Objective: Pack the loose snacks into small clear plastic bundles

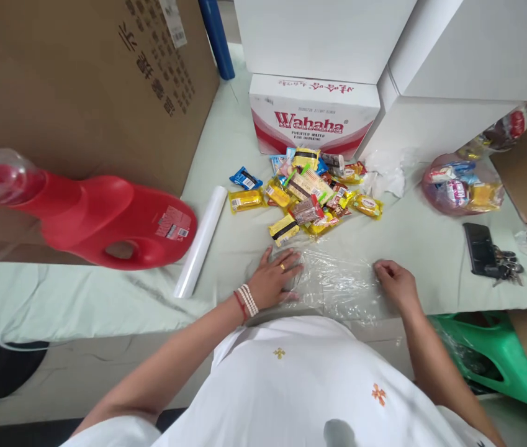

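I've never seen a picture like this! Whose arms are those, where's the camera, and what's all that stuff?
There's no robot, just one person's bare hands. The camera sits on their head, looking forward and down. The left hand lies spread on clear plastic film; the right hand seems to pinch its edge. Beyond them on the pale green cloth is a heap of wrapped snacks. A white roll and red plastic jug are to the left; keys are to the right.
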`<state>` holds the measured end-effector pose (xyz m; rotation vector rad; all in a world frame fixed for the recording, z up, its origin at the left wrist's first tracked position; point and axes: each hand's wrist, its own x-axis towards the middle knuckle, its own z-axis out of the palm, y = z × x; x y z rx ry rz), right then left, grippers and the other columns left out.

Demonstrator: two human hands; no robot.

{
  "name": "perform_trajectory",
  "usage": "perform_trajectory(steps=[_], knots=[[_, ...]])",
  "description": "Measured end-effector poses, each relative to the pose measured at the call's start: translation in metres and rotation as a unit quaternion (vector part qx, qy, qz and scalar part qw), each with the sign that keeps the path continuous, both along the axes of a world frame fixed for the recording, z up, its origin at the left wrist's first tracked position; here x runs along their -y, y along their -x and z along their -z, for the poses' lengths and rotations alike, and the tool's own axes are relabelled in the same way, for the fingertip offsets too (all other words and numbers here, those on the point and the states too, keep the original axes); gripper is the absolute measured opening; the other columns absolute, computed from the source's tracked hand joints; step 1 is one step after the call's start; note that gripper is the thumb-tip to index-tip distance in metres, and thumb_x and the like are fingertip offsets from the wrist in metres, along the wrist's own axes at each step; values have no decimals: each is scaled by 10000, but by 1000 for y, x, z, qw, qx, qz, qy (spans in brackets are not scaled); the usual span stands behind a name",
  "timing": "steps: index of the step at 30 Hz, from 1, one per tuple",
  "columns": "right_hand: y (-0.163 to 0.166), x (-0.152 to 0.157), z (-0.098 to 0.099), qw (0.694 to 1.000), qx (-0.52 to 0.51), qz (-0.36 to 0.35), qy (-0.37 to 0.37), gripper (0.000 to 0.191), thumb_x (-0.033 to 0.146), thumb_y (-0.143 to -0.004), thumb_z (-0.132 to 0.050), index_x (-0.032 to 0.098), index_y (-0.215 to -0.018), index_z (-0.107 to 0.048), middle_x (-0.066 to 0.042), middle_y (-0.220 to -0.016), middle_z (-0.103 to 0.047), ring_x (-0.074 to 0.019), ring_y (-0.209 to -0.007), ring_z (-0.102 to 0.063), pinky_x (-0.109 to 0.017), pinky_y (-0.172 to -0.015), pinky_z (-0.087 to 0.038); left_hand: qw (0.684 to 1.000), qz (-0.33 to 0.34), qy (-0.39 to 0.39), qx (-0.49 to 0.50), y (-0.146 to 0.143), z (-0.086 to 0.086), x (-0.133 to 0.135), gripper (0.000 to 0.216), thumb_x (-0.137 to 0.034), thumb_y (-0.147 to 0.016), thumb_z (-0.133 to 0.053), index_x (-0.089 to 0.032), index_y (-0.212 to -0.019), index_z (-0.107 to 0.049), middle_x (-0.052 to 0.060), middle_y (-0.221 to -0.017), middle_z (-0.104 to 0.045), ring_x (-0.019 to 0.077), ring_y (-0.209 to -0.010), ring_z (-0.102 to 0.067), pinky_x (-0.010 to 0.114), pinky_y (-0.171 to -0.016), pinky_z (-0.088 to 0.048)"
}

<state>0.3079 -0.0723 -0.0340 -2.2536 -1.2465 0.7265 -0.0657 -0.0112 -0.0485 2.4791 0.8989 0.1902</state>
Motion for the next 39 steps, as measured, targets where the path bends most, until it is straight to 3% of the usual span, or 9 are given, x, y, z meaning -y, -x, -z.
perform_trajectory(steps=[6,10,14,20,25,28,32,35,39], knots=[[35,-126,-54,963,168,-148,-147,356,434,-964,-496,186,-1016,-745,-121,-989,-706,-257,-930,-607,-381,-861,-469,999,-5,8,-36,6,1,9,824,-671,-850,-659,-306,-1556,-441,119,-1679,-349,370,-1548,-295,676,-1234,123],[127,-220,-68,932,271,-230,-66,425,470,-968,-563,104,-1107,-728,-218,-1169,-669,-390,-1220,-479,-516,-992,-401,999,-3,24,-40,1,0,9,921,-737,-798,-672,-292,-1566,-425,120,-1689,-323,372,-1555,-281,670,-1222,175],[171,-257,-62,922,285,-260,8,486,485,-911,-672,80,-1177,-705,-229,-1191,-659,-403,-1220,-475,-537,-1013,-378,999,-4,28,-41,2,0,6,937,-733,-786,-687,-285,-1566,-427,122,-1694,-309,368,-1557,-282,661,-1229,172],[109,-226,-91,918,250,-284,-123,435,452,-975,-579,143,-1270,-663,-172,-1165,-611,-353,-1151,-502,-529,-1027,-390,999,5,30,-34,6,2,1,932,-669,-776,-733,-286,-1567,-422,125,-1700,-294,377,-1565,-259,682,-1225,157],[58,-145,-124,849,30,-514,-119,464,504,-990,-564,222,-1348,-655,-87,-1083,-618,-240,-990,-595,-387,-910,-490,999,6,36,-26,5,1,-1,929,-626,-777,-750,-273,-1567,-413,126,-1706,-275,360,-1574,-242,667,-1217,195],[68,-103,-107,797,-70,-601,8,444,470,-1017,-534,227,-1369,-653,-86,-1084,-650,-217,-956,-628,-340,-882,-505,999,1,37,-32,3,0,-1,984,-613,-776,-751,-246,-1598,-354,148,-1702,-280,363,-1578,-227,672,-1212,197],[94,-82,-61,793,-58,-602,76,408,360,-1023,-530,224,-1393,-637,-108,-1084,-669,-232,-981,-636,-340,-900,-500,998,-14,45,-50,5,-3,-1,1060,-588,-763,-764,-202,-1626,-283,190,-1692,-283,390,-1576,-217,705,-1199,177],[101,-82,-42,784,2,-618,59,376,319,-1013,-547,219,-1355,-667,-109,-1038,-683,-247,-974,-623,-380,-937,-484,996,-17,55,-63,12,-7,1,1071,-561,-744,-779,-194,-1622,-289,205,-1684,-296,409,-1576,-204,731,-1198,125],[91,-73,-53,815,93,-569,-49,407,383,-990,-600,160,-1319,-687,-177,-1182,-664,-314,-1101,-548,-488,-1024,-448,998,-49,11,-29,30,-17,10,785,-365,-792,-691,-227,-1529,-457,157,-1663,-368,386,-1596,-147,710,-1223,67]])
